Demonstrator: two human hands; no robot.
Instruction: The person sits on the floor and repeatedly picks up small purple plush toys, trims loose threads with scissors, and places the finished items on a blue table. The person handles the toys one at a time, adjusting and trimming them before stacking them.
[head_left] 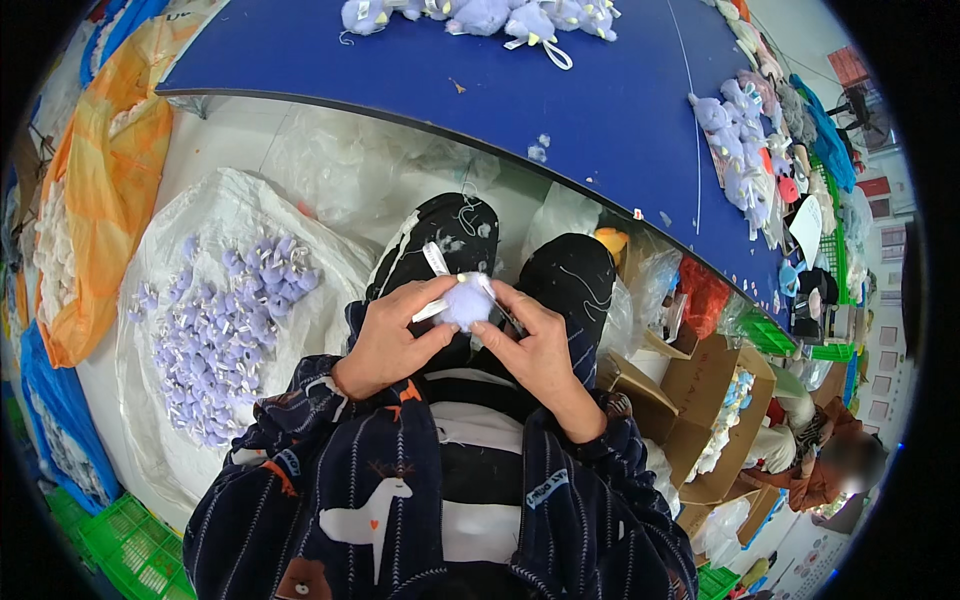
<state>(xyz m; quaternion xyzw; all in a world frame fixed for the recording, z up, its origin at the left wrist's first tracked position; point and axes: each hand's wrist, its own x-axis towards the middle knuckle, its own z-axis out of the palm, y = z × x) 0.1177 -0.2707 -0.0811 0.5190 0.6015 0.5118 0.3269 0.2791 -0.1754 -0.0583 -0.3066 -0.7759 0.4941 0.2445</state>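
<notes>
Between my two hands, above my lap, is a small lavender plush toy (467,301) with a white label and a white loop sticking out on its left and top. My left hand (400,325) grips its left side, fingers and thumb closed on it. On the other side my right hand (525,335) pinches the plush, the thumb at its lower edge and the index finger near its top right. Some of the fingertips are hidden behind the toy. A heap of similar small lavender plush pieces (215,345) lies on a white woven sack (150,290) to my left.
A blue table (620,90) spans the far side, with lavender plush toys (490,15) at its far edge and more (740,140) at right. An orange sack (115,170) and green crate (135,550) stand left. Cardboard boxes (715,400) and another person (810,460) are at right.
</notes>
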